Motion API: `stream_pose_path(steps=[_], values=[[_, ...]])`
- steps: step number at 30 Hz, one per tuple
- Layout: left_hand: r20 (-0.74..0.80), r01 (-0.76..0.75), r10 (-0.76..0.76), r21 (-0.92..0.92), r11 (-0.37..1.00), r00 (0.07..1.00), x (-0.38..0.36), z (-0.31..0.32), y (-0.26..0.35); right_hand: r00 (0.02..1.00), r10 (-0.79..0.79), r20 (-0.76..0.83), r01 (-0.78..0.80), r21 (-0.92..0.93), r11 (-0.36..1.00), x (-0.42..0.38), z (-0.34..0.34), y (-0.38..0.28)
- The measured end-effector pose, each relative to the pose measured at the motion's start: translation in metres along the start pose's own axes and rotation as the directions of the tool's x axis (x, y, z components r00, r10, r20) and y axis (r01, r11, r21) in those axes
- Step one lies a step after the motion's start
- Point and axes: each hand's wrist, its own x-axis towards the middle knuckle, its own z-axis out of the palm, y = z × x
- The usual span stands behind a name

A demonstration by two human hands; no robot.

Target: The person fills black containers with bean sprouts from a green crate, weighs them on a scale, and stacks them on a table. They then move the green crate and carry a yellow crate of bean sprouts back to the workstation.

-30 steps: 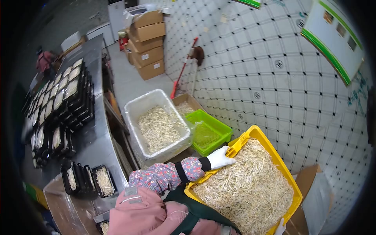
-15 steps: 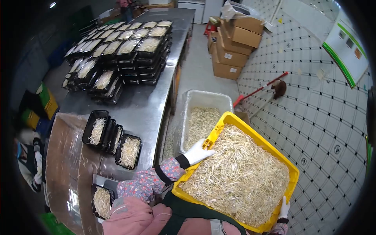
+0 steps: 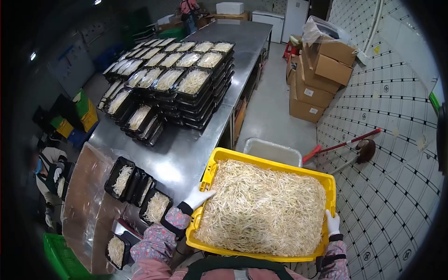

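A yellow crate full of bean sprouts is held up in front of my body. My white-gloved left hand grips its left rim at the handle, the thumb over the edge. At the right side, my gloved right hand holds the other end of the crate. The crate partly hides a lined white tub behind it. To the left, black trays of sprouts stand on the steel table.
Stacked packed trays cover the table's far part. Cardboard boxes and a red-handled tool stand right. A brown carton is at the left, with a co-worker beyond it. Another person is at the back.
The yellow crate has moved left and turned level across my front, now covering more of the tub. Both hands still hold it. The view has shifted, so the table appears farther right.
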Motion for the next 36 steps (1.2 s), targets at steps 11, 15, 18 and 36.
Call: stream_pose_path(steps=[11,15,18,36], values=[[-0.136,0.148,-0.131,0.127,0.981,0.982,0.107,-0.032,-0.051,0.998,0.04,0.038,-0.036,-0.099,0.994,0.034,0.078,-0.022],[-0.126,0.125,-0.108,0.133,0.983,0.986,0.115,-0.032,-0.039,0.998,0.051,0.021,-0.049,-0.097,0.994,0.028,0.08,-0.02],[-0.136,0.135,-0.11,0.19,0.973,0.985,0.118,-0.035,-0.039,0.999,0.003,-0.05,-0.011,-0.162,0.987,0.022,0.083,-0.028],[-0.049,-0.243,0.312,0.516,0.821,0.949,0.133,-0.056,-0.085,0.731,0.442,-0.52,-0.351,0.268,0.897,-0.332,-0.085,0.117]])
